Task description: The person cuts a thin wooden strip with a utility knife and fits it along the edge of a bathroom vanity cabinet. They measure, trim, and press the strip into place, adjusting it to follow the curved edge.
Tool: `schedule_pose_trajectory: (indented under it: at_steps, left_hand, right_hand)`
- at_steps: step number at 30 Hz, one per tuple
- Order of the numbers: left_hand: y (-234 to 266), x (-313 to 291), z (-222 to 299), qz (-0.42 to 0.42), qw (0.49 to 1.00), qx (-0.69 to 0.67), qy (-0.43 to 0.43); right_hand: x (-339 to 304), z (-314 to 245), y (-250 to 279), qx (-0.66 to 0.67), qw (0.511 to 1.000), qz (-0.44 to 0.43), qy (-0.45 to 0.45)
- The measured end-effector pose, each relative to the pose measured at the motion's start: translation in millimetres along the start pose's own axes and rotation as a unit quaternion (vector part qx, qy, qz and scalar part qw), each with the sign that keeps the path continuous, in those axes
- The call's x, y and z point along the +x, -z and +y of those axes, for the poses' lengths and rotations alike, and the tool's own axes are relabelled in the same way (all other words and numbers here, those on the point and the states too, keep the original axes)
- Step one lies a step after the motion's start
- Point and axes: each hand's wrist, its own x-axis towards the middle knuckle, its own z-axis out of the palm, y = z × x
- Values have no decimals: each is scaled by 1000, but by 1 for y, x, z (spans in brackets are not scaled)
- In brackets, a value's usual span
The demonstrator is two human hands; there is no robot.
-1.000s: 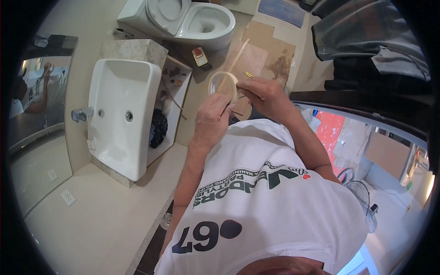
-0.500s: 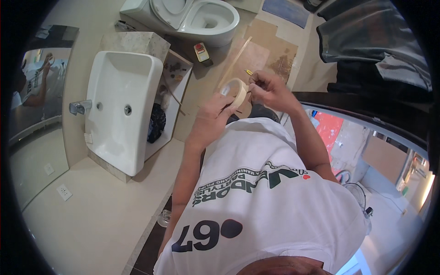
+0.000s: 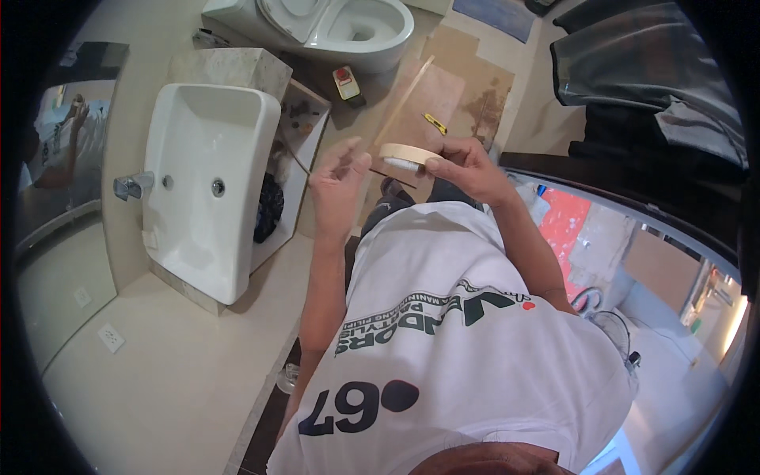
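Room (head view): a bathroom seen from above, with a pale counter (image 3: 182,372) at the left and cardboard sheets (image 3: 443,95) laid over the floor.
Right hand (image 3: 467,170): fingers closed on a roll of masking tape (image 3: 408,154), pinching its near edge; the roll is held nearly flat, out in front of the person's white printed T-shirt (image 3: 467,340).
Left hand (image 3: 339,186): open, fingers spread and slightly curled, just left of the roll; whether its fingertips touch the tape cannot be told.
Left of the grip: a white rectangular basin (image 3: 202,182) with a chrome tap (image 3: 131,186), well apart from both hands.
Beyond the grip: a small yellow utility knife (image 3: 435,123) on the cardboard, and farther off a white toilet (image 3: 348,28).
Right of the grip: dark plastic-wrapped bundles (image 3: 641,71), well apart.
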Motion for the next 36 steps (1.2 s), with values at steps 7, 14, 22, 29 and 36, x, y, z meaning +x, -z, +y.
schedule_pose_trajectory:
  at_steps: [7, 14, 22, 29, 36]
  left_hand:
    - [-11, 17, 3, -15, 991, 102, -91]
    - [-17, 33, -1, -49, 992, 113, -41]
    - [-35, 60, -25, -31, 995, 98, 8]
    - [-55, 93, -80, -36, 984, 169, 51]
    - [-80, 138, -165, -119, 885, 444, -77]
  right_hand:
    - [9, -4, -35, -175, 973, 143, 57]
    - [15, 10, -28, -173, 970, 171, 30]
    - [26, 15, 0, -164, 972, 169, -9]
    - [50, 51, 57, -175, 974, 120, -83]
    - [82, 127, 121, -244, 943, 98, -204]
